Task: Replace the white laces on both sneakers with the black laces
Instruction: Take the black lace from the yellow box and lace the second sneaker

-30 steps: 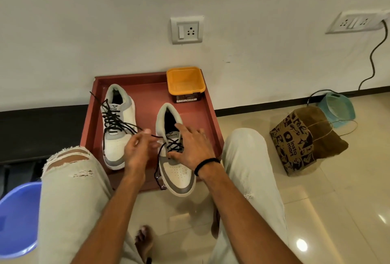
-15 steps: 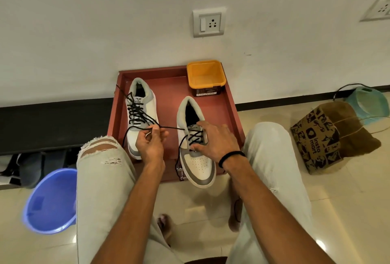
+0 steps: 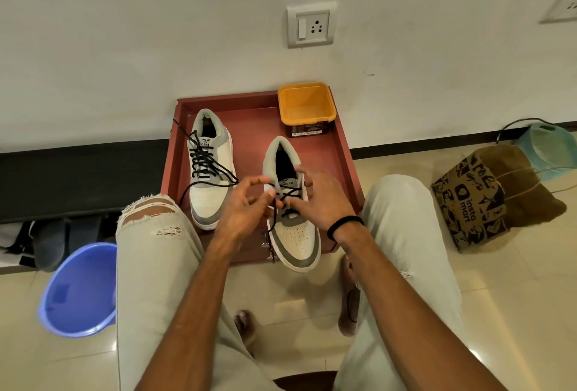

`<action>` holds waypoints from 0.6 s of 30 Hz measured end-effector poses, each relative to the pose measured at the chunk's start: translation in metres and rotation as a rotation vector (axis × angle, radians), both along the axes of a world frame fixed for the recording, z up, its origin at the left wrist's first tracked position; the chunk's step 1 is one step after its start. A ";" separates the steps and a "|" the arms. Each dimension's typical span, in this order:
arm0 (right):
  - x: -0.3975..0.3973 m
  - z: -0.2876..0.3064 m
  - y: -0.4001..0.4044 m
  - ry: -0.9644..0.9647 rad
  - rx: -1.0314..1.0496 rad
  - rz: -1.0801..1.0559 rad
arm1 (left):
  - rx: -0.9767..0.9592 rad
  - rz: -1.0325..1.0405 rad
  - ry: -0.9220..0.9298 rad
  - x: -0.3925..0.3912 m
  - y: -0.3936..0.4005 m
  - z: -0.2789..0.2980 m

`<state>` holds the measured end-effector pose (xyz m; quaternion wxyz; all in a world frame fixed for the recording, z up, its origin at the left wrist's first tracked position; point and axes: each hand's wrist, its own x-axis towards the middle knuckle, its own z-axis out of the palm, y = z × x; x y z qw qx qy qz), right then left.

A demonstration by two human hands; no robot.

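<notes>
Two white-and-grey sneakers stand on a red tray (image 3: pixel 256 103). The left sneaker (image 3: pixel 208 194) is laced with a black lace (image 3: pixel 203 159) whose loose ends trail over the tray. The right sneaker (image 3: pixel 295 240) has a second black lace (image 3: pixel 272 222) crossed through its lower eyelets, with one end hanging down past its left side. My left hand (image 3: pixel 243 212) pinches this lace beside the eyelets. My right hand (image 3: pixel 323 200) grips the sneaker's upper, thumb on the lacing and fingers over the collar. No white laces are in view.
An orange tub (image 3: pixel 307 103) sits in the tray's back right corner against the wall. A printed paper bag (image 3: pixel 468 203) and a teal container (image 3: pixel 549 147) stand on the floor at right. A blue bucket (image 3: pixel 78 290) is at left, and my knees flank the tray.
My left hand, which held the lace pulled out to the left, has moved right to the right sneaker's eyelets. My right hand shifted slightly up the sneaker.
</notes>
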<state>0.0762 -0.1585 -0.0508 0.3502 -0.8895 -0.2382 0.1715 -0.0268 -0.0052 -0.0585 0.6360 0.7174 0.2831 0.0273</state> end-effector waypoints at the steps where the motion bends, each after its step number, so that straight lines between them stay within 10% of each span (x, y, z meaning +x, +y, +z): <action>1: -0.001 0.004 0.000 0.048 0.088 -0.063 | -0.128 0.029 -0.064 0.000 0.001 0.006; 6: -0.002 0.023 -0.002 0.582 0.387 -0.126 | -0.303 0.012 -0.195 0.002 -0.003 0.018; 12: 0.000 0.025 -0.002 0.782 0.658 -0.231 | 0.316 0.202 -0.111 0.003 -0.004 0.002; 18: 0.026 0.030 -0.023 0.717 0.952 -0.422 | 0.505 0.320 0.054 -0.001 -0.001 -0.010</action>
